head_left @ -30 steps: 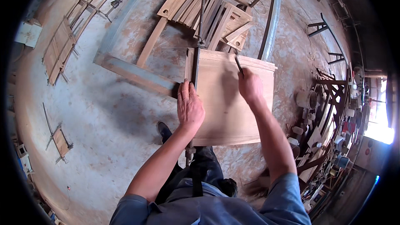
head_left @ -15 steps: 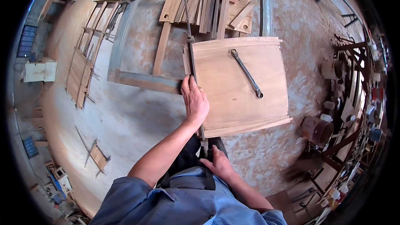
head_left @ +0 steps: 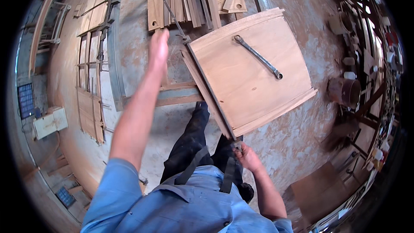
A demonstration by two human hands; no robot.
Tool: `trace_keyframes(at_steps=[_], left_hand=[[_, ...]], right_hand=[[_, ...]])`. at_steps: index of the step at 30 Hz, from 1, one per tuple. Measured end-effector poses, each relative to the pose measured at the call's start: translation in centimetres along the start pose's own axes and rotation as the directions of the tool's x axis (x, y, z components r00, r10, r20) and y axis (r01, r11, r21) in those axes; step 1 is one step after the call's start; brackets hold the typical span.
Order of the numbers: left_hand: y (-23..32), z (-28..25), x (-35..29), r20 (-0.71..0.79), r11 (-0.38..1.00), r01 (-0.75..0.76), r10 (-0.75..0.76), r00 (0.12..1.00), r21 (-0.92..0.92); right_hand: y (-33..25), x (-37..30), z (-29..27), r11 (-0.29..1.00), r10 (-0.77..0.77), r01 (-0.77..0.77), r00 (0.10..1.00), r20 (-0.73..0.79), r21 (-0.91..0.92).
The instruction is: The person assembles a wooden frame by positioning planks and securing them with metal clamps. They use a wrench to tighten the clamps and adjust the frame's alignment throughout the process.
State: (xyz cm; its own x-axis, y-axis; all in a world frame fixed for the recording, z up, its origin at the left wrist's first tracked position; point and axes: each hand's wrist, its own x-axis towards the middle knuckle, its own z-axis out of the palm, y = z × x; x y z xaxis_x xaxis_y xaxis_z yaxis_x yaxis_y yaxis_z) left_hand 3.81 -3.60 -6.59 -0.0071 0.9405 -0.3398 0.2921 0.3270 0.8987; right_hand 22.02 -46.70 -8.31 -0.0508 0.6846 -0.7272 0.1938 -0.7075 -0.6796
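Note:
A wooden panel [head_left: 258, 90] with raised strips along two edges lies in front of me, turned at an angle. Along its left side runs a long dark metal bar clamp [head_left: 211, 90], its thin bar reaching far past the panel. My right hand [head_left: 249, 157] is closed round the clamp's near end, just below the panel's near corner. My left hand [head_left: 159, 45] reaches far forward, left of the bar and apart from the panel; motion smears its fingers. A double-ended ring wrench [head_left: 258, 58] rests on the panel.
Beyond the panel is a stack of wooden slats and boards [head_left: 189, 2]. Grey metal beams [head_left: 113, 39] form a frame under the work. Wooden frames [head_left: 90, 69] stand at left. Buckets [head_left: 343, 91] and cluttered racks line the right; a brown board [head_left: 321, 190] lies lower right.
My left hand has left the clamp at the panel's left edge and swung forward and left. My right hand has closed on the clamp's near end. The view has turned, so the panel looks tilted.

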Motion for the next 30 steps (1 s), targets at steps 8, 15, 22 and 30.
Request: trace_keyframes(at_steps=[8,15,22,30], left_hand=[[0.6,3.0,7.6,0.491,0.857,0.401,-0.21,0.845,-0.324],[0.9,4.8,7.0,0.309,0.855,0.321,-0.201,0.929,-0.407],[2.3,4.0,5.8,0.236,0.881,0.264,-0.181,0.955,-0.393],[0.5,3.5,7.4,0.261,0.885,0.278,-0.188,0.947,-0.374]], right_hand=[[-1.6,-1.1,0.7,0.987,0.115,-0.128,0.984,-0.133,-0.098],[-1.5,-0.7,1.7,0.989,0.126,-0.14,0.965,-0.23,-0.045],[-1.2,-0.5,2.3,0.988,0.005,-0.056,0.945,-0.328,-0.145],[-0.3,-0.8,3.4,0.982,-0.052,-0.029,0.909,-0.414,-0.187]])
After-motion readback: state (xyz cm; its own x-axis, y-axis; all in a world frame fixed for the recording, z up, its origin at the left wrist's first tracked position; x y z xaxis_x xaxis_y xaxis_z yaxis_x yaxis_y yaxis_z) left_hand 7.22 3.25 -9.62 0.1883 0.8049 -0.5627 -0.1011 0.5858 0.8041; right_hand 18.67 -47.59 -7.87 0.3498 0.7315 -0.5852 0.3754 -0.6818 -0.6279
